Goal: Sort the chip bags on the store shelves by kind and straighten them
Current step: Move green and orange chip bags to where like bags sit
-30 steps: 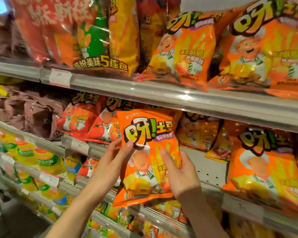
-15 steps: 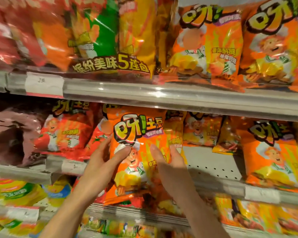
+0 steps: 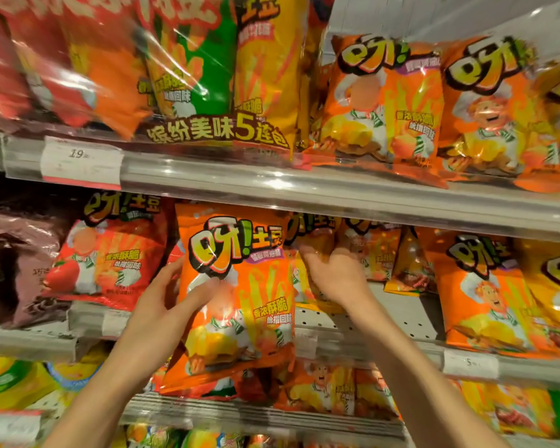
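This is a shop, a snack aisle in a supermarket or convenience store. Tiered metal shelves (image 3: 353,202) run across the frame, each with a clear plastic strip along its front edge. A price label (image 3: 81,163) at the upper left of the frame reads 19, and another price tag (image 3: 471,363) sits at the lower right. Every tier is packed with many copies of the same printed chip bags (image 3: 382,98), and a wrapped multipack (image 3: 207,92) stands at the top centre
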Motion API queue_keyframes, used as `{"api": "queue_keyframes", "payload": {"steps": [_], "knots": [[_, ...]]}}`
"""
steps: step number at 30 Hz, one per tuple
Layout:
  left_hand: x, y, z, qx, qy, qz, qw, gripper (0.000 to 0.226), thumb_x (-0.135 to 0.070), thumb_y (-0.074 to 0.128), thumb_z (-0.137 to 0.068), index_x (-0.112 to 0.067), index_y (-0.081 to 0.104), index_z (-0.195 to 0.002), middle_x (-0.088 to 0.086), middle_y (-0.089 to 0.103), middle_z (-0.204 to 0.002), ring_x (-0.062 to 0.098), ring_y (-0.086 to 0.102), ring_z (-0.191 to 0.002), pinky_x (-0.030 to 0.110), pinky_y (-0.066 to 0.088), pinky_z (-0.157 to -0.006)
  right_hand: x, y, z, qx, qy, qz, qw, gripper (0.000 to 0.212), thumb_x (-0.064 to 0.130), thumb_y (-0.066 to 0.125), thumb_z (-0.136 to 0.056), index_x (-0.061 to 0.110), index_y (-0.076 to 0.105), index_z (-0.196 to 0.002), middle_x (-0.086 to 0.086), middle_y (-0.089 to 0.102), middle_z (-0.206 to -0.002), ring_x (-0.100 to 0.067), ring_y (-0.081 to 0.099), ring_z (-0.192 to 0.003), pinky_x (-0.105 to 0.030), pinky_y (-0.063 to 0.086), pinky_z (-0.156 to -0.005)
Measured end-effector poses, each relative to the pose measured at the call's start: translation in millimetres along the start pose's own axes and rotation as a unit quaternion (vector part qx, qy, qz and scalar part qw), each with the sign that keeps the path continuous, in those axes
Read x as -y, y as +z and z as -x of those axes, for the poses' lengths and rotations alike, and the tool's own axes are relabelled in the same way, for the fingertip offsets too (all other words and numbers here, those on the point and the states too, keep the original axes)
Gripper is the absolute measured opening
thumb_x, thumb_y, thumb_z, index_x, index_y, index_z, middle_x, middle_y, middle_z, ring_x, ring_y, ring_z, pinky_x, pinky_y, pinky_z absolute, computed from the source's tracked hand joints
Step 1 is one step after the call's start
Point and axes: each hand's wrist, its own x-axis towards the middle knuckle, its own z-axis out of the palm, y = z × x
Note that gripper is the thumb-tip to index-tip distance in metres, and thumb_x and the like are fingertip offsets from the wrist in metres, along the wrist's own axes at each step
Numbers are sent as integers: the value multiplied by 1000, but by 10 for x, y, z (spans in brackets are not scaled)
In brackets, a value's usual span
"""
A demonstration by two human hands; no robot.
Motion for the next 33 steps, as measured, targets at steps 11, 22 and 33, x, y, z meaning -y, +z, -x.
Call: {"api": "queue_keyframes", "payload": {"steps": [11, 22, 33], "knots": [[-10, -59, 51, -1, -10, 0, 1000, 116, -89, 72, -43, -43, 43, -145, -12, 65, -133, 14, 62, -121, 50, 48, -106, 36, 97, 0, -23, 38, -109, 993, 44, 54, 53, -97, 12, 44, -87, 2, 44, -72, -31, 53, -86, -31, 38, -73], [-11, 114, -10, 16, 13, -5, 1000, 100, -76, 78, -55, -43, 45, -144, -14, 63, -135, 7, 59, -123, 37, 46, -104, -418, -306, 111, -97, 12, -136, 986, 79, 67, 56, -88, 1, 49, -131, -16, 55, -128, -35, 56, -116, -37, 47, -92], [-104, 640, -366, 42, 55, -96, 993, 81, -59, 67, -78, -32, 39, -150, -20, 59, -130, 4, 57, -118, 36, 45, -101, -1101, -669, 139, -115, 38, -79, 990, 90, 73, 50, -86, 2, 42, -141, -20, 52, -135, -39, 53, -123, -46, 47, -101]]}}
